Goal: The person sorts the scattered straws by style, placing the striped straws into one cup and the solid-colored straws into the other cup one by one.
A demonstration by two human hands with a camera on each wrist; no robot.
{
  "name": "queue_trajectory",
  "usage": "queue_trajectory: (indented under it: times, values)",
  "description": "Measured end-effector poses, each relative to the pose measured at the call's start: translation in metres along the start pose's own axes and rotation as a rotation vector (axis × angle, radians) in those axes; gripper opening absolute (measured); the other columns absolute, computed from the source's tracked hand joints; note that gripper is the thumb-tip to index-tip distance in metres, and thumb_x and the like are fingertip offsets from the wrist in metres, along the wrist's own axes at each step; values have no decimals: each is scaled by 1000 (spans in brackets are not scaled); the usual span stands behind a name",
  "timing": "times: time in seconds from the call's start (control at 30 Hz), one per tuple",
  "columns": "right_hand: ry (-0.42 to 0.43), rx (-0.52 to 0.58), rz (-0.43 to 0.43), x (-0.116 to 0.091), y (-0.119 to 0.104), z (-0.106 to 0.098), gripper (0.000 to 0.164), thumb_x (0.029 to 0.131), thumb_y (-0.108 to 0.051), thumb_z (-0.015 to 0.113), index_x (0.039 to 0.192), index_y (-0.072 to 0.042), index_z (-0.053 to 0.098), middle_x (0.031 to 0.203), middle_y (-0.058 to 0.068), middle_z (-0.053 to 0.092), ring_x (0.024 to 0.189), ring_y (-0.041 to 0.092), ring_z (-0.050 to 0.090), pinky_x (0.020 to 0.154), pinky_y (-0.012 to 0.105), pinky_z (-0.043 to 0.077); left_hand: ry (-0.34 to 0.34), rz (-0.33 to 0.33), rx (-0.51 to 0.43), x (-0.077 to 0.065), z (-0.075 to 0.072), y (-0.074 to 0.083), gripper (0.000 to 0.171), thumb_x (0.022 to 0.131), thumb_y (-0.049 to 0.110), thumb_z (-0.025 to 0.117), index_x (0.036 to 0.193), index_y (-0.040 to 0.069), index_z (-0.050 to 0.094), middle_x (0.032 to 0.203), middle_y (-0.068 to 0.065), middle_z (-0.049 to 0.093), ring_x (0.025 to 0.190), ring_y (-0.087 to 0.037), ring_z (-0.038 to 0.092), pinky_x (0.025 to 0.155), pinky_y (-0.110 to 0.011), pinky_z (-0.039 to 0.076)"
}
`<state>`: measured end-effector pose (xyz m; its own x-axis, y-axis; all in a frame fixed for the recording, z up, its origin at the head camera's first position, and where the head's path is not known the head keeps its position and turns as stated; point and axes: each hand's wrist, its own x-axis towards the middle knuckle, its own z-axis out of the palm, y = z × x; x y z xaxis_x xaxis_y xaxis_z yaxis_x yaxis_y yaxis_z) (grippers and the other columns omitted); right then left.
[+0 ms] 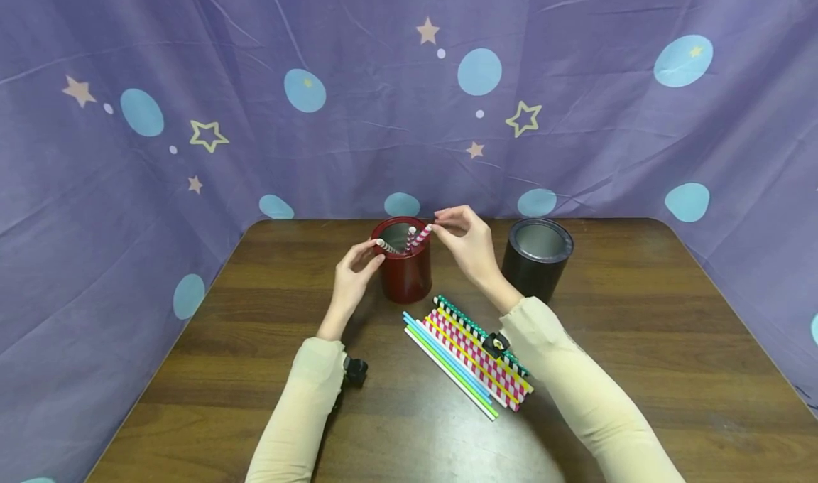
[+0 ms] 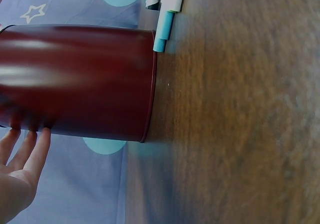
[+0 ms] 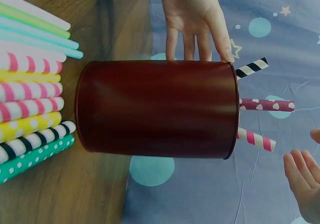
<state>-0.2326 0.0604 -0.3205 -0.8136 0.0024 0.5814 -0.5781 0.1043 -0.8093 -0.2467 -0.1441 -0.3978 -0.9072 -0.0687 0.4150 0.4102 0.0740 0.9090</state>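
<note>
On my screen, the left hand (image 1: 349, 278) touches the can (image 1: 407, 278) with straight fingers; the right hand (image 1: 474, 247), fingers relaxed and unclosed, sits just beside the can's three straws (image 3: 267, 105).

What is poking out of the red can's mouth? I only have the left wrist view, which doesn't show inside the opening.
Observer: Three straws: a black-and-white striped straw, a purple straw with white hearts and a pink-and-white striped straw.
Operator: Does the right hand have a grip on the pink-and-white one?
Observer: No, the right wrist view shows a gap between its fingertips and that straw's end.
Operator: Is there a second can?
Observer: Yes, the head view shows a black can standing to the right of the red can.
</note>
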Motion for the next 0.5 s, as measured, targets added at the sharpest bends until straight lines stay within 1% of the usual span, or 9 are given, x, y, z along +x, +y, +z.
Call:
queue_trajectory:
  times: [0.07, 0.13, 0.17, 0.37, 0.5]
  values:
    - [-18, -16, 18, -2, 1, -3, 16, 77, 8, 61, 90, 13, 54, 94, 28, 60, 85, 35, 60, 76, 41, 50, -5, 5, -19, 0, 0, 0, 32, 79, -5, 60, 110, -12, 53, 116, -28, 51, 108, -33, 49, 94, -45, 38]
    - [-47, -33, 35, -5, 4, -7, 16, 77, 7, 62, 90, 13, 55, 91, 27, 60, 84, 35, 60, 75, 42, 50, -7, 3, -26, 0, 0, -1, 32, 79, -5, 60, 110, -13, 53, 116, -29, 51, 109, -35, 48, 95, -46, 37]
    - [-61, -48, 42, -6, 9, -9, 16, 77, 5, 63, 90, 11, 56, 90, 25, 61, 83, 33, 60, 74, 40, 50, -8, 2, -30, 0, 0, -1, 32, 79, -5, 60, 110, -12, 53, 116, -29, 51, 109, -36, 47, 95, -47, 37]
    - [-136, -120, 72, -12, 41, -19, 16, 76, -3, 67, 89, 2, 59, 86, 15, 64, 80, 21, 61, 71, 26, 51, -2, -4, -28, 0, 1, -1, 32, 79, -5, 60, 110, -13, 53, 115, -28, 51, 109, -34, 48, 95, -43, 38]
    - [-194, -157, 70, -16, 48, -25, 16, 77, -2, 66, 91, 3, 60, 88, 16, 64, 81, 21, 61, 72, 27, 51, -1, -6, -26, 0, 1, 0, 33, 79, -5, 60, 110, -12, 53, 115, -27, 52, 109, -32, 49, 94, -39, 40]
